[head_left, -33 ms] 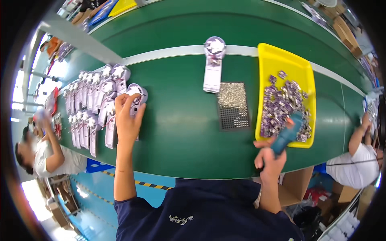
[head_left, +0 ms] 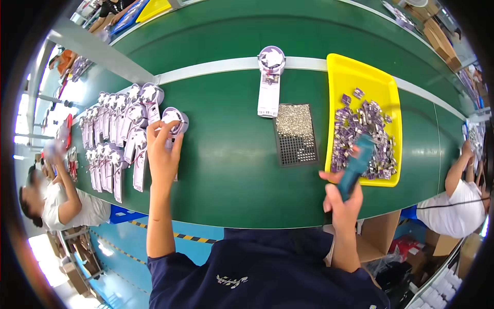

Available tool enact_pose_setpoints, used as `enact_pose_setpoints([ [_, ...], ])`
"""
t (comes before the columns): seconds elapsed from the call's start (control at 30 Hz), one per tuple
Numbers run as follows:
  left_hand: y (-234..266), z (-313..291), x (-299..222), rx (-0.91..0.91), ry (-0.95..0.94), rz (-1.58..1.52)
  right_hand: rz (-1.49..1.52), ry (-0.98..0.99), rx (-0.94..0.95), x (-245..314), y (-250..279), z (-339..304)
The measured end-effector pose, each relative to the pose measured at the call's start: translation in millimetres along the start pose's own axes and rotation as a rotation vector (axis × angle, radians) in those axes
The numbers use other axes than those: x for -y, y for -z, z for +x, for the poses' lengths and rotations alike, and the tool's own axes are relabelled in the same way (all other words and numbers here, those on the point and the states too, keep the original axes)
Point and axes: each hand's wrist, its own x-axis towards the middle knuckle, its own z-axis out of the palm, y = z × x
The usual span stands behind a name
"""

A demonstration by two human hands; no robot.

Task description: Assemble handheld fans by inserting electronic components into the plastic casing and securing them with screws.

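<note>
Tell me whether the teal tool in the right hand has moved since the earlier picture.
Yes. The teal tool has shifted slightly left, judged against the right rim of the yellow tray.

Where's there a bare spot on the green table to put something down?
The biggest lies between the left hand and the black tray. There's another right of the yellow bin. It's crowded on the left, where pale purple devices lie packed together, and inside the bin, heaped with small parts.

A near, head-worn fisheye view faces down from above and behind the bare fingers at a flat green table.
</note>
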Motion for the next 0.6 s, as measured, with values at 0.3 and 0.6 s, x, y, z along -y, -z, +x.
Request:
enact_pose_setpoints([
  [0.3, -44, -37, -81, 0.177, -0.113, -0.28, -0.064, -0.051, 0.062, 19, 0, 6],
  [0.6, -34, -25, -120, 0.199, -0.262, -0.158, -0.531, 0.229, -0.21, 58, 62, 40],
])
